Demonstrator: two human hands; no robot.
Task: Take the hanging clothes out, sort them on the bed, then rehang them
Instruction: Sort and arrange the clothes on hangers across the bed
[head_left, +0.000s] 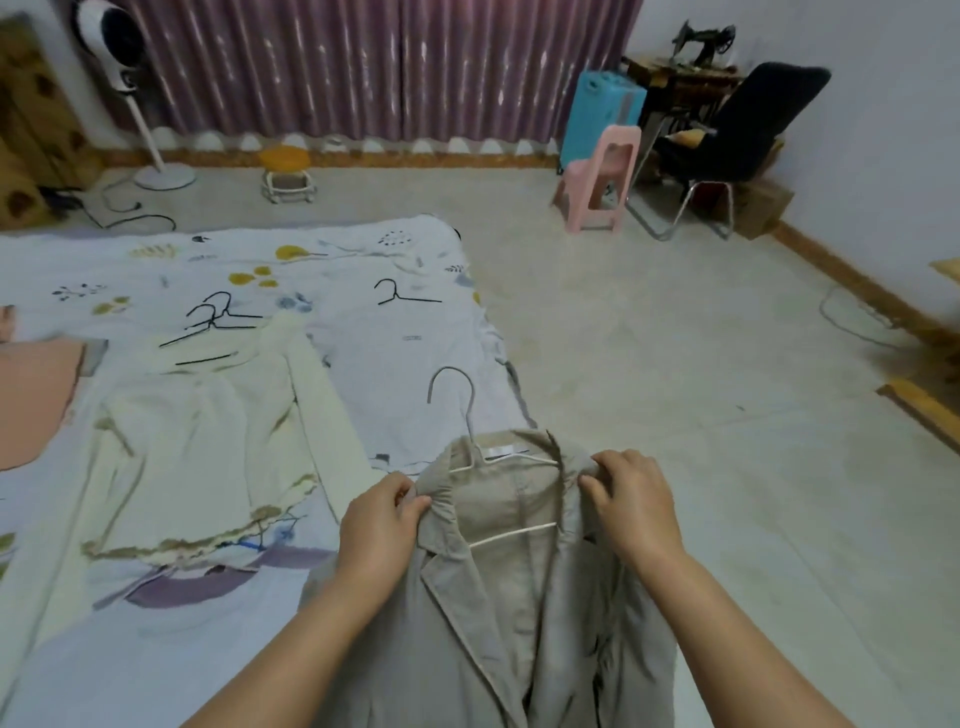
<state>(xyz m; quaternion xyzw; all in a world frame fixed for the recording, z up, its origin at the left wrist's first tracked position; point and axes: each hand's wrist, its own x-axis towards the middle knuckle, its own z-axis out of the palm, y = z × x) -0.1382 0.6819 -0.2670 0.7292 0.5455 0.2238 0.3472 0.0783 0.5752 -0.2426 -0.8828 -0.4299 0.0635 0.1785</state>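
A beige jacket (498, 613) lies at the bed's near right corner with a white hanger (470, 415) inside it, hook pointing away from me. My left hand (382, 525) pinches the jacket's left collar and shoulder. My right hand (631, 501) pinches the right collar. A cream garment (208, 436) is spread flat on the bed (363, 353) to the left. A peach garment (31, 395) lies at the far left edge. Several black hangers (218, 322) lie loose on the sheet, with one more black hanger (402, 296) further right.
Bare floor (675, 374) stretches to the right of the bed. A pink stool (602, 179), blue suitcase (597, 117) and black chair (743, 135) stand by the far wall. A standing fan (130, 78) and small yellow stool (285, 171) are near the curtain. Cables lie on the floor.
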